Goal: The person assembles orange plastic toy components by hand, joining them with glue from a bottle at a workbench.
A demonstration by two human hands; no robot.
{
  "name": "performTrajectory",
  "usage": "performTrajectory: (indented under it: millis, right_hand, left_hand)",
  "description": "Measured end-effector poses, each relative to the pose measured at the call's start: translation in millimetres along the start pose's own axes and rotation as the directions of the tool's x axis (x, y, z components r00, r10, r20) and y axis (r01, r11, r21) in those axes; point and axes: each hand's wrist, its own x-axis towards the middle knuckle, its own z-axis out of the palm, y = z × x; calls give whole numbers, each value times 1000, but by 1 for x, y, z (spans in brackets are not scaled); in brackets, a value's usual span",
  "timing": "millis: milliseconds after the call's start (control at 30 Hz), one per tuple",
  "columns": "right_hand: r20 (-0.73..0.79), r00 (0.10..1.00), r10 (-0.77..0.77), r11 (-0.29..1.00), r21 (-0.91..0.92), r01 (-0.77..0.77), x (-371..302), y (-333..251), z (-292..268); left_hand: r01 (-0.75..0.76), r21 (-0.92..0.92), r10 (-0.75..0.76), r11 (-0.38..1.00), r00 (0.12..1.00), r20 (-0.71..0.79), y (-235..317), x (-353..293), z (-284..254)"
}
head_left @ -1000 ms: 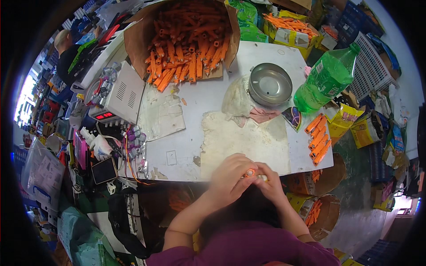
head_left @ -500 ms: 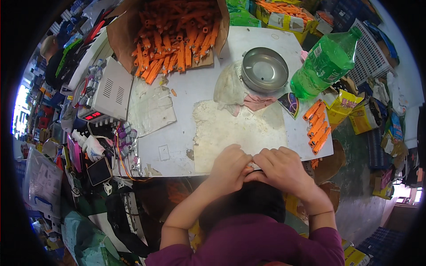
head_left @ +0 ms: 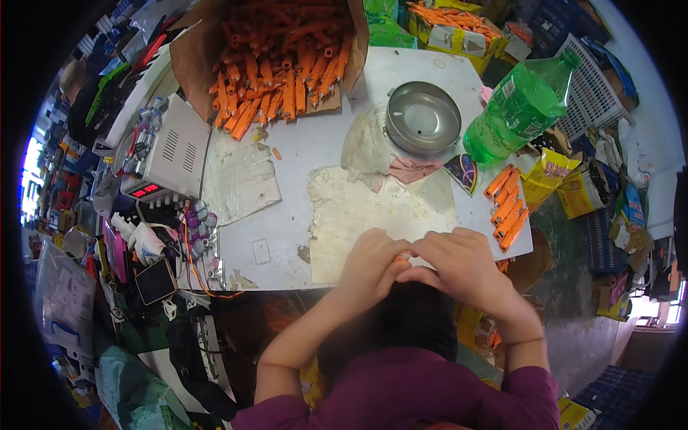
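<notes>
My left hand [head_left: 370,264] and my right hand [head_left: 459,259] meet at the near edge of the worktable, both with curled fingers. A small orange piece [head_left: 403,256] shows between their fingertips. Most of it is hidden by the fingers, but its colour matches the slim orange plastic pieces on the table. Under and beyond the hands lies a worn cream-coloured board [head_left: 380,215]. On the right, several slim orange pieces [head_left: 509,208] lie side by side in a slanted row.
An open cardboard box [head_left: 192,68] spills orange pieces at the far left. Beside it stands a grey power supply [head_left: 170,147] with wires. A metal bowl [head_left: 424,117] rests on a cloth [head_left: 365,147], left of a green plastic bottle [head_left: 519,104]. A yellow carton [head_left: 459,39] holds more pieces.
The hands have parted slightly at the fingertips, and more of the orange piece shows between them. The right thumb has shifted. The whole view has moved a little.
</notes>
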Motion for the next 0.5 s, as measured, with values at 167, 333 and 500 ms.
performTrajectory:
  millis: [167, 333, 500]
  right_hand:
    - [-281, 769, 574, 435, 900, 5, -44, -36, -36]
    - [-866, 398, 303, -80, 393, 916, -19, -53, -69]
    - [-897, 424, 127, -132, 408, 903, -12, -53, -72]
  left_hand:
    - [116, -41, -114, 992, 992, 54, 2, -7, 9]
    - [99, -67, -99, 993, 995, 4, 1, -8, 21]
    - [59, 15, -58, 998, 995, -82, 6, -11, 27]
